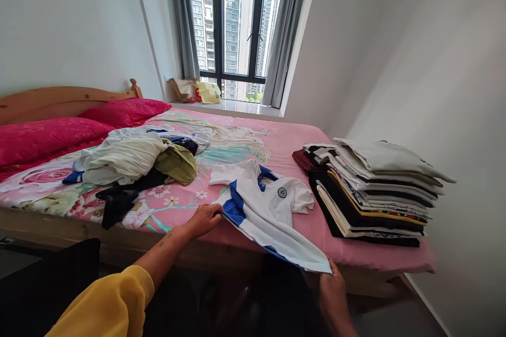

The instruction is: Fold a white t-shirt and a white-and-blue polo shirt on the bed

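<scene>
The white and blue shirt [272,205] is laid at the near edge of the bed [284,142], its collar turned toward the window [237,21], its hem lifted. One hem corner is pinched by the left hand [206,219], reached forward palm down from a bent yellow sleeve [114,300]; the other is pinched by the right hand [332,287], held lower, its forearm cut off by the frame. The right fingertips are partly hidden by cloth. Loose clothes [122,158] and a folded stack [379,195] are seen either side
</scene>
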A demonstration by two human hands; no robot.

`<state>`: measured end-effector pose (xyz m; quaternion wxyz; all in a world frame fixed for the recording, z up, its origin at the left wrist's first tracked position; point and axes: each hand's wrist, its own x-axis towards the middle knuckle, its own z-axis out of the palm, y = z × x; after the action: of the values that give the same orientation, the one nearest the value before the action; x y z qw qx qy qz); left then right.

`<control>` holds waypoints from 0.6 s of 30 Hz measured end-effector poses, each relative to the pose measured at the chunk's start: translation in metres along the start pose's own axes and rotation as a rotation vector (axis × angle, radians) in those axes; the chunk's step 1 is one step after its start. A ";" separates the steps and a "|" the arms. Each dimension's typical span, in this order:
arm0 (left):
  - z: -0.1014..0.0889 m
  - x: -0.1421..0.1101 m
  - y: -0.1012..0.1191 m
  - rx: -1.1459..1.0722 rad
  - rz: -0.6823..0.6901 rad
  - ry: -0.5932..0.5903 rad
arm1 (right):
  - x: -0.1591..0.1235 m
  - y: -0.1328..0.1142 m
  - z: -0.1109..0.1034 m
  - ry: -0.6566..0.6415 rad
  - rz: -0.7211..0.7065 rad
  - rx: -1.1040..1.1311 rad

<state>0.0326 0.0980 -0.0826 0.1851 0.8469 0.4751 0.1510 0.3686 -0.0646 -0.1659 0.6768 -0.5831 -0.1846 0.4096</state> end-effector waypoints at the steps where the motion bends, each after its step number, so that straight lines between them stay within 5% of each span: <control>1: -0.004 0.001 0.006 -0.047 0.011 -0.025 | 0.006 -0.007 0.000 0.027 -0.019 0.027; 6: -0.021 0.000 0.028 -0.555 -0.055 -0.324 | 0.035 -0.048 0.000 0.129 -0.082 0.131; 9: -0.028 0.000 0.039 -0.755 -0.131 -0.339 | 0.049 -0.065 -0.006 0.127 -0.072 0.111; 12: -0.034 0.004 0.049 -0.892 -0.218 -0.124 | 0.056 -0.074 -0.015 0.100 -0.148 -0.087; 18: -0.062 0.016 0.075 -1.148 -0.333 0.339 | 0.064 -0.083 -0.039 -0.074 -0.516 -0.939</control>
<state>0.0697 0.0861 0.0073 0.5541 0.4910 0.4666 0.4840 0.4632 -0.0388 -0.1121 0.4148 -0.7440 -0.5091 0.1237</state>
